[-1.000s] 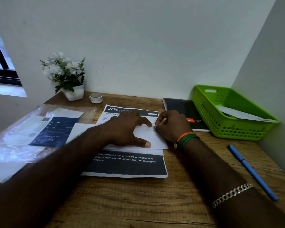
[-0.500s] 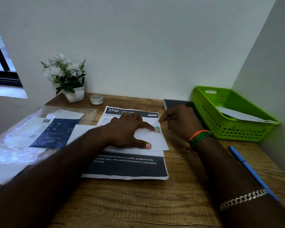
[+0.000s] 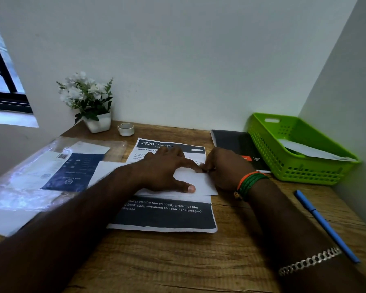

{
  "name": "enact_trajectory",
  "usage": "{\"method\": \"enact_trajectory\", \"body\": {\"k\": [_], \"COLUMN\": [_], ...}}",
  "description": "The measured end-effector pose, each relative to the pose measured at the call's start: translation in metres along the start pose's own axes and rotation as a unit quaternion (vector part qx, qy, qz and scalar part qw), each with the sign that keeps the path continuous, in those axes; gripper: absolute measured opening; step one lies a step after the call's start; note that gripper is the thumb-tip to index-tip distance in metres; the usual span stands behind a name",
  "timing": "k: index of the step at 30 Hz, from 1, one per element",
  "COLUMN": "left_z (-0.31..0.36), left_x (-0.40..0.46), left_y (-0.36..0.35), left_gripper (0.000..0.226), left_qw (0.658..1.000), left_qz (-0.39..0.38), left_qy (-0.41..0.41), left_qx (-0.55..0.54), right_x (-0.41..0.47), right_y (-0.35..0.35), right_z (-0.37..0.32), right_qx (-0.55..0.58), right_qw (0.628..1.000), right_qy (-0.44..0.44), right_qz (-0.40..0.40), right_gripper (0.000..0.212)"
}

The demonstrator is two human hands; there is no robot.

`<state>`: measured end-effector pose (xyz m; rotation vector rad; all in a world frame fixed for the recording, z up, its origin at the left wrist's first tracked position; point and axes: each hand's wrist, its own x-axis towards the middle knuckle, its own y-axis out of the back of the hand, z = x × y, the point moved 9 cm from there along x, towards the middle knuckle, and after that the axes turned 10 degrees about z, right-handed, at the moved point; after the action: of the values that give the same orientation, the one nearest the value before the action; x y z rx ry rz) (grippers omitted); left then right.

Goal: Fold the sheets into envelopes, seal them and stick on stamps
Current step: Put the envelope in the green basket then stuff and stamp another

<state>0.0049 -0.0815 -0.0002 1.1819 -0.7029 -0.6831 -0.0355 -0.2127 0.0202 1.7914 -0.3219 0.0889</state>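
Note:
A white envelope lies on a printed sheet in the middle of the wooden desk. My left hand lies flat on the envelope, fingers spread, thumb near its front edge. My right hand is at the envelope's top right corner, and its fingertips touch the spot beside my left forefinger. The stamp is hidden under those fingertips.
A green basket holding a white envelope stands at the right, with a black notebook beside it. A blue pen lies front right. At the left lies a plastic sleeve of papers. A potted plant and tape roll stand at the back.
My right hand drew back from the envelope's corner, leaving the stamp in view, and has now returned onto that corner. My left hand stayed flat on the envelope.

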Motion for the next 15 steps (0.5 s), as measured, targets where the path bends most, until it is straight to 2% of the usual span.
{"method": "enact_trajectory", "body": {"k": [2, 4, 7, 12, 15], "left_z": [0.000, -0.001, -0.002, -0.001, -0.001], "left_x": [0.000, 0.001, 0.001, 0.001, 0.001], "left_y": [0.000, 0.001, 0.001, 0.001, 0.001], "left_gripper": [0.060, 0.060, 0.060, 0.055, 0.054], "left_qw": [1.000, 1.000, 1.000, 1.000, 1.000], "left_qz": [0.001, 0.004, 0.009, 0.010, 0.008], "left_qy": [0.001, 0.002, 0.003, 0.003, 0.000], "left_qx": [0.001, -0.001, -0.008, -0.007, -0.011], "right_x": [-0.001, 0.000, 0.001, 0.004, 0.005], "right_y": [-0.001, 0.007, 0.017, 0.004, 0.001], "right_z": [-0.001, 0.005, 0.014, 0.012, 0.012], "right_qx": [0.003, 0.036, 0.093, 0.099, 0.092], "right_qw": [1.000, 0.999, 0.991, 0.992, 0.992], "right_qy": [0.010, -0.012, -0.046, -0.026, -0.032], "right_qz": [-0.015, 0.017, 0.084, 0.067, 0.086], "right_gripper": [0.031, 0.033, 0.027, 0.010, 0.002]}}
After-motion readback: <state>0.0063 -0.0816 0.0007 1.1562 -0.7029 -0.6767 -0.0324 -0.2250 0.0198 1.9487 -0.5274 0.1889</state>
